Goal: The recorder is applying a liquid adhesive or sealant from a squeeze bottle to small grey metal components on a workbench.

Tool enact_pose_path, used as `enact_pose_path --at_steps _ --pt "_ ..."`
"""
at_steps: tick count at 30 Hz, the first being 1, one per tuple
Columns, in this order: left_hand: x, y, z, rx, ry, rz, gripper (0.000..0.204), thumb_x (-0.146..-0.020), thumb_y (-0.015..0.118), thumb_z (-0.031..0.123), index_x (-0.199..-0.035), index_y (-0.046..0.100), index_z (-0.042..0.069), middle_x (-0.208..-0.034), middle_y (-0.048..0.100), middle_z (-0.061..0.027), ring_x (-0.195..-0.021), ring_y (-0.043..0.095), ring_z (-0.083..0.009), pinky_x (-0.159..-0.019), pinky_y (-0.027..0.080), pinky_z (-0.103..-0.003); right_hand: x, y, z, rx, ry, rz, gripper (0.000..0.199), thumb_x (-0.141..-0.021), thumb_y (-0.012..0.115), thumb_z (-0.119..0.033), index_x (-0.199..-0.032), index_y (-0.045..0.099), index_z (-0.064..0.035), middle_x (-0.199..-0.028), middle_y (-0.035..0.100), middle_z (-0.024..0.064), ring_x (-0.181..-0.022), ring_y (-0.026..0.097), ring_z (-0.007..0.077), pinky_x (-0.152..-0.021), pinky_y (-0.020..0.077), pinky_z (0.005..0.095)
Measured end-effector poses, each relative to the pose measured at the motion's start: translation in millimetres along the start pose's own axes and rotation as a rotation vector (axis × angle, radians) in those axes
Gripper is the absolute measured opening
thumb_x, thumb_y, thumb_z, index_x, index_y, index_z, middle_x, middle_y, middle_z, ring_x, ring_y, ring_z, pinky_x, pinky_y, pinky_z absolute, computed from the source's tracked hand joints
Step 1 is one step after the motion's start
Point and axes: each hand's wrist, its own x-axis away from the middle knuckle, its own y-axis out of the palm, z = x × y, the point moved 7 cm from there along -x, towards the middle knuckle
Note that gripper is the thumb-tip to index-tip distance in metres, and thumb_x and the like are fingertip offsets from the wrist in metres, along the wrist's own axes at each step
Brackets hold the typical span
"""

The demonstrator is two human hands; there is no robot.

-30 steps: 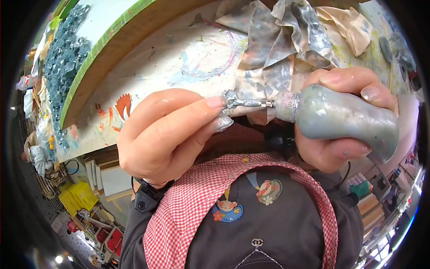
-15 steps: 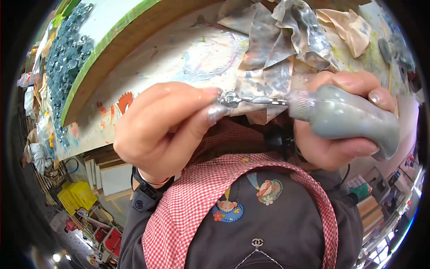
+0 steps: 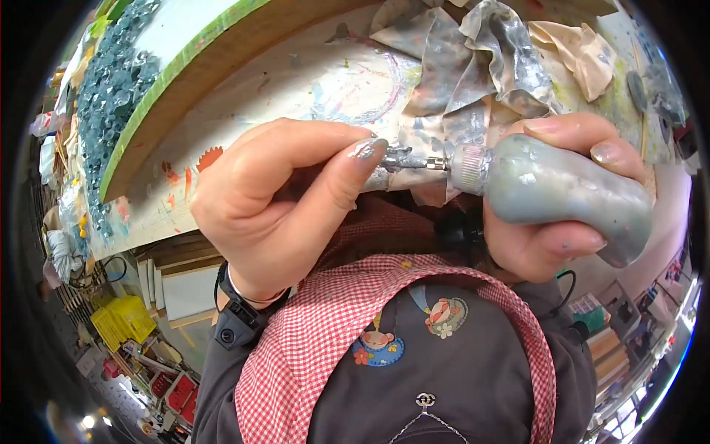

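The left hand (image 3: pixel 277 203) pinches its paint-smeared thumb and forefinger on the small metal tip (image 3: pixel 403 158) that sticks out of a grey, paint-coated bottle (image 3: pixel 562 194). The right hand (image 3: pixel 551 222) is clenched round that bottle, to the right of the pinching fingers. Since a moment ago the left fingers have shifted along the tip and the bottle has tilted a little; it looks like the nozzle is being twisted or cleared. Beyond the fingers lie crumpled rags (image 3: pixel 481 74) on a paint-stained table (image 3: pixel 296 89).
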Motion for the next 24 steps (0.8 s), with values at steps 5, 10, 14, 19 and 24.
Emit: enact_pose_path --at_steps 5,10,14,19,24 --pt "-0.2 0.2 0.6 -0.003 0.022 0.003 0.006 -0.074 0.061 -0.001 -0.079 0.060 -0.004 -0.070 0.059 -0.0109 -0.045 0.050 -0.0084 -0.040 0.036 -0.017 -0.1 0.2 0.6 0.007 0.015 -0.016 0.053 -0.087 0.036 -0.043 -0.102 0.040 0.0075 -0.082 0.051 0.0207 -0.061 0.051 0.0240 -0.048 0.0416 0.0257" --pt "0.8 -0.4 0.3 -0.001 0.037 0.008 0.007 -0.074 0.061 -0.002 -0.080 0.060 -0.004 -0.069 0.058 -0.0105 -0.045 0.050 -0.0087 -0.040 0.036 -0.017 0.5 -1.2 0.6 0.014 0.027 -0.029 0.053 -0.086 0.037 -0.043 -0.102 0.040 0.0078 -0.082 0.051 0.0206 -0.062 0.052 0.0242 -0.049 0.0420 0.0262" --pt "1.4 -0.6 1.0 -0.013 0.061 0.015 0.007 -0.074 0.061 -0.003 -0.080 0.060 -0.004 -0.069 0.058 -0.0104 -0.046 0.050 -0.0087 -0.040 0.036 -0.017 0.0 -2.2 0.6 0.025 0.034 -0.042 0.053 -0.086 0.038 -0.043 -0.102 0.040 0.0080 -0.083 0.051 0.0205 -0.062 0.052 0.0244 -0.050 0.0422 0.0265" --pt "3.6 0.0 2.3 -0.036 0.081 0.016 0.007 -0.073 0.061 -0.005 -0.080 0.060 -0.004 -0.070 0.058 -0.0110 -0.046 0.050 -0.0086 -0.041 0.036 -0.017 0.1 -3.7 0.9 0.036 0.036 -0.058 0.053 -0.086 0.039 -0.043 -0.102 0.040 0.0082 -0.083 0.051 0.0203 -0.063 0.053 0.0246 -0.051 0.0425 0.0269" --pt "4.0 0.1 2.5 -0.059 0.101 0.003 0.007 -0.072 0.060 -0.005 -0.079 0.060 -0.004 -0.071 0.059 -0.0119 -0.046 0.050 -0.0090 -0.041 0.036 -0.017 -0.5 -7.0 1.3 0.062 0.030 -0.082 0.054 -0.086 0.040 -0.043 -0.102 0.040 0.0085 -0.083 0.052 0.0202 -0.063 0.053 0.0248 -0.052 0.0428 0.0274"
